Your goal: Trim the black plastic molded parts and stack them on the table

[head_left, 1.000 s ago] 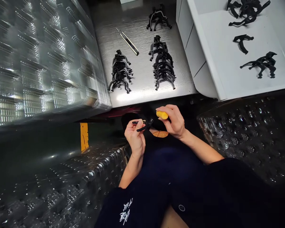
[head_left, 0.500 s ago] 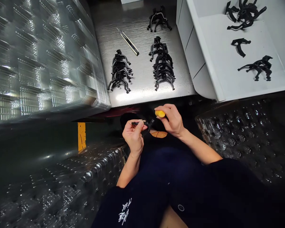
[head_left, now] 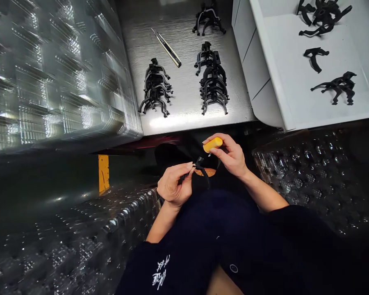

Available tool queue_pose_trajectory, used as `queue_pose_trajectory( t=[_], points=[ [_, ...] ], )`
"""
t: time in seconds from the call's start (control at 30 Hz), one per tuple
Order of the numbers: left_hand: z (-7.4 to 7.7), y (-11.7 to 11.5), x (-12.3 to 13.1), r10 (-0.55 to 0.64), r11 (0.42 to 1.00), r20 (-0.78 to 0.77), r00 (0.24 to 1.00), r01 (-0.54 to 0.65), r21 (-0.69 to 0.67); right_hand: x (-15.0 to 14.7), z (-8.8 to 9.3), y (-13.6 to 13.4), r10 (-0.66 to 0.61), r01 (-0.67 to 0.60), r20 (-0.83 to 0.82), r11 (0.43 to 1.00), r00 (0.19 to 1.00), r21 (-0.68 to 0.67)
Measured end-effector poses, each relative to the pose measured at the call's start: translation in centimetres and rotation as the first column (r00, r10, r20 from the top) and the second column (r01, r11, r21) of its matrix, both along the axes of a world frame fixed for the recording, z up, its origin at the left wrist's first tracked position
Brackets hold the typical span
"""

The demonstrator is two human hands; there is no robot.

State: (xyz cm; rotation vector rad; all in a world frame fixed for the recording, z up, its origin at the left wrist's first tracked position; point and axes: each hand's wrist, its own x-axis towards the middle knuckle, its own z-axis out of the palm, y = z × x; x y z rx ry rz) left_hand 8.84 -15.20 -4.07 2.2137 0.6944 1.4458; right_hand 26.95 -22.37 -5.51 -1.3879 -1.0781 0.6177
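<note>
Between the thumb and fingers of my left hand (head_left: 174, 185) is a curved black plastic bracket (head_left: 205, 173), its arm bending down to the right. My right hand (head_left: 234, 157) is closed around a tool with a thick yellow handle (head_left: 213, 144). A small bit of thin metal tip shows below that handle, pointing toward the bracket but apart from it. Both hands are over my lap, in front of the bench edge. On the metal bench (head_left: 184, 119) similar black brackets stand nested in a left row (head_left: 155, 88) and a right row (head_left: 214, 82).
A utility knife (head_left: 167, 48) lies between the rows, with more brackets (head_left: 207, 19) behind. At right, a white tray (head_left: 279, 94) holds several loose black brackets (head_left: 338, 88). Stacked clear plastic trays (head_left: 64, 73) rise at left; others (head_left: 310, 180) sit low on the right.
My left hand has turned, swinging the bracket so its arm hangs further right and down. My right hand has shifted slightly right, and the yellow handle has tilted, showing more of its side.
</note>
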Motion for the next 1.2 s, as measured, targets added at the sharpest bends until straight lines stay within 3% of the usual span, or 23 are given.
queue_pose_trajectory(
  t=[0.13,0.23,0.3,0.43,0.57,0.63,0.8,1.03,1.2],
  points=[
    [-0.3,0.1,-0.1,-0.043,0.993,-0.059,0.997,0.049,0.103,-0.6,1.7,-0.3,0.073,-0.084,0.133,0.994,0.988,0.073],
    [-1.0,0.0,-0.5,-0.11,0.972,-0.135,0.985,0.135,0.19,-0.2,1.9,0.1,0.132,-0.166,0.362,0.984,0.923,0.062],
    [-1.4,0.0,-0.8,-0.145,0.961,-0.171,0.975,0.179,0.208,0.4,1.6,0.5,0.124,-0.151,0.473,0.988,0.872,0.019],
    [-1.5,0.0,-1.0,-0.14,0.965,-0.16,0.977,0.171,0.201,0.7,1.6,0.4,0.072,-0.095,0.496,0.995,0.865,0.022],
    [-1.3,0.1,-0.8,-0.138,0.968,-0.153,0.979,0.166,0.188,0.1,1.3,-0.1,0.141,-0.266,0.551,0.952,0.823,0.153],
    [-1.4,0.1,-0.7,-0.138,0.969,-0.157,0.978,0.166,0.182,0.3,0.5,0.0,0.135,-0.263,0.586,0.955,0.799,0.139],
    [-1.4,-0.1,-0.9,-0.151,0.969,-0.143,0.978,0.175,0.172,1.7,-0.4,0.5,0.091,-0.123,0.519,0.992,0.85,0.028],
    [-0.2,-0.1,-0.3,-0.078,0.981,-0.112,0.991,0.096,0.167,1.6,0.0,0.3,0.088,-0.093,0.38,0.996,0.921,-0.004],
    [-0.5,-0.1,-0.3,-0.071,0.98,-0.124,0.99,0.093,0.178,1.5,0.2,0.0,0.088,-0.09,0.282,0.996,0.955,-0.004]
  ],
)
